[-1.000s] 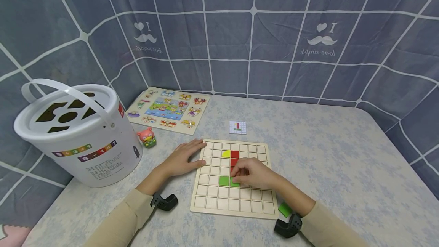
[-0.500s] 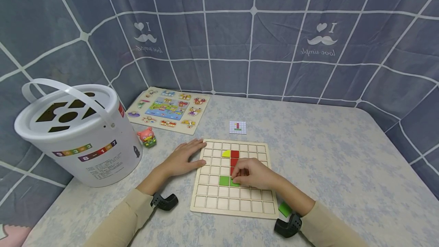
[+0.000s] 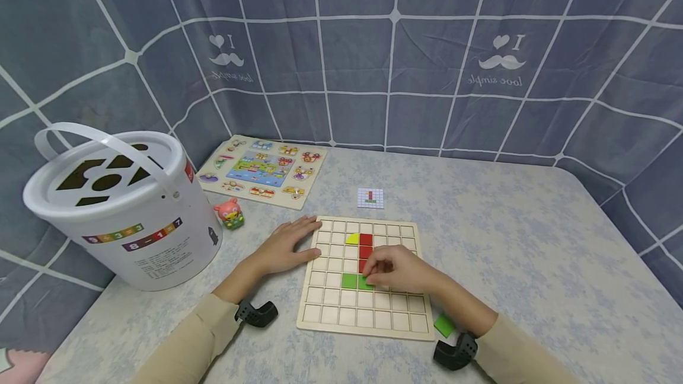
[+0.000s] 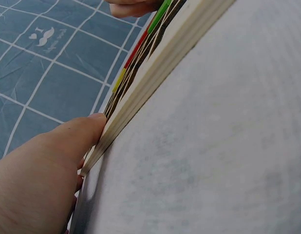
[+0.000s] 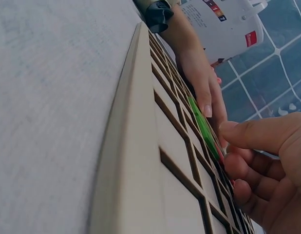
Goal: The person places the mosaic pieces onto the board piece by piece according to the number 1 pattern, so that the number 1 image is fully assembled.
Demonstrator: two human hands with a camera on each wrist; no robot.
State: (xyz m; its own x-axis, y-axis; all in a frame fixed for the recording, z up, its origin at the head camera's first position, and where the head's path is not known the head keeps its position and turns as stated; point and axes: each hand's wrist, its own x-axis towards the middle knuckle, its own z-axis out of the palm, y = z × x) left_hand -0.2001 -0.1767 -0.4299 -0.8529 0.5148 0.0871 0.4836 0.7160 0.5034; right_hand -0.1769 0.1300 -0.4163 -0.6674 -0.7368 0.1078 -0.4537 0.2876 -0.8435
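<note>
A wooden grid board [image 3: 368, 329] lies on the table with coloured tiles set in its cells. My left hand [image 3: 288, 248] rests against the board's left edge, fingers straight, thumb touching the rim. Over the board my right hand [image 3: 402, 268] has loosely curled fingers, the fingertips beside or on a second green tile [image 3: 363, 284]. The right wrist view shows no tile between thumb and forefinger. Another green tile [image 3: 349, 281] sits left of it. A column of red tiles [image 3: 365, 240] and a yellow quarter-round tile [image 3: 353, 239] lie farther up; the right hand partly covers the column.
A loose green tile [image 3: 444, 325] lies by the right forearm. Behind the board is a small pattern card [image 3: 370, 198]. To the left are a white lidded bucket [image 3: 144, 253], a pink-headed toy figure [image 3: 230, 214] and a picture puzzle board [image 3: 296, 193]. A checked curtain [image 3: 357, 58] hangs behind.
My right hand and wrist have shifted slightly to the right, uncovering a little more of the second green tile. The left hand and the board stay in place.
</note>
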